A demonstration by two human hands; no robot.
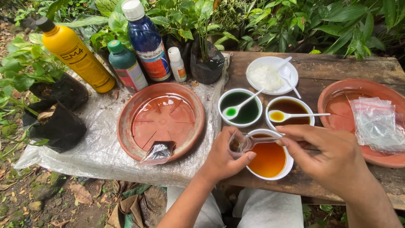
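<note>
- Spoon [257, 140] sits pinched in the right hand [333, 158], fingers closed on its handle, its bowl tipped toward a small clear plastic bag [237, 143] just above the white bowl of orange liquid [270, 159].
- Left hand [223, 158] is clamped around that bag, holding its mouth up at the bowl's left rim.
- Beyond stand a green-liquid bowl [240, 107], a brown-liquid bowl [290, 110] and a white plate of paste [272, 76], each with a spoon.
- Risk, as I judge it: a tilted spoon or slack bag mouth could drip liquid onto the wooden surface [312, 69].
- Hard to tell: how much liquid the bag holds; the right fingertips hide the spoon's handle end.
</note>
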